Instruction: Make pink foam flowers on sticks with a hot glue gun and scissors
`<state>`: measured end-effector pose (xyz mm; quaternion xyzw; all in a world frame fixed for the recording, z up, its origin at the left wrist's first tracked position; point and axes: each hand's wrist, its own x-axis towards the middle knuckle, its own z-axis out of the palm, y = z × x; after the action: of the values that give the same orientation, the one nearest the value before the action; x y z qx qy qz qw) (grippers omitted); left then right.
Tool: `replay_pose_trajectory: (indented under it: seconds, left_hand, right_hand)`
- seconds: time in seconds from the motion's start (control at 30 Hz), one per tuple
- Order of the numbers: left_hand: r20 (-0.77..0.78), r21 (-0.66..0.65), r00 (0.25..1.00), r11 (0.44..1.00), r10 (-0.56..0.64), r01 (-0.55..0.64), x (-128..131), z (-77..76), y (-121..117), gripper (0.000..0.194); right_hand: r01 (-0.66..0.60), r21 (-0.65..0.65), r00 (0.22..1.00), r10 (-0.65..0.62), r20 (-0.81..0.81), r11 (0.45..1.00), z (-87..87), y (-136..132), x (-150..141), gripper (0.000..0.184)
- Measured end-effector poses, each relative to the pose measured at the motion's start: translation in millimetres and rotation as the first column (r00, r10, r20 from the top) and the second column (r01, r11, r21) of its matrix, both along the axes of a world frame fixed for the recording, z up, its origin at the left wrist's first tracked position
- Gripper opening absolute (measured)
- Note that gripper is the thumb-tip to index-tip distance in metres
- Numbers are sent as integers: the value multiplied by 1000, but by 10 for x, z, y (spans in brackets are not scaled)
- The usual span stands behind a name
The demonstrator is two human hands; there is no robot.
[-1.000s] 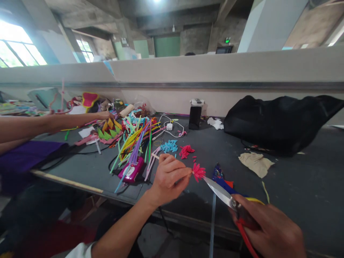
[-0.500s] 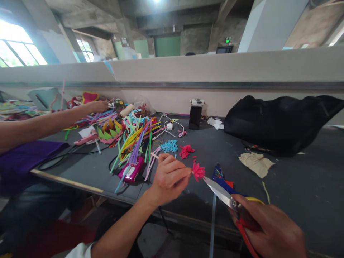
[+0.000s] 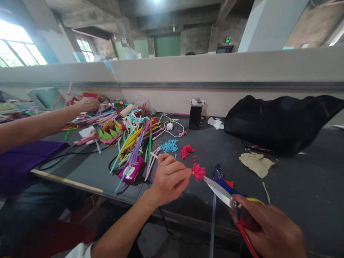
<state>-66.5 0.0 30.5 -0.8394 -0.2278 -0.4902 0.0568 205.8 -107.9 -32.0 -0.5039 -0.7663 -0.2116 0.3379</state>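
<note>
While the left hand [image 3: 172, 177] pinches a flower [image 3: 198, 172], the right hand [image 3: 271, 229] clasps scissors [image 3: 221, 191] by the table edge [image 3: 67, 181].

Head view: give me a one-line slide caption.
Left hand holds a pink flower while right hand holds scissors, tips near its petals.

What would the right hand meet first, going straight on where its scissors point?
Scissors first, the right hand would probably meet the pink tuft held in the left hand; depth is unclear.
</note>
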Motion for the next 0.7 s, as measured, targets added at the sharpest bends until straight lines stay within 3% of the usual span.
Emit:
replay_pose_trajectory:
  seconds: [0.7]
  left_hand:
    - [-15,11,1000,1000,16,-16,8,-7,-2,11]
  right_hand:
    - [20,-10,1000,-20,12,1000,-39,-10,21,20]
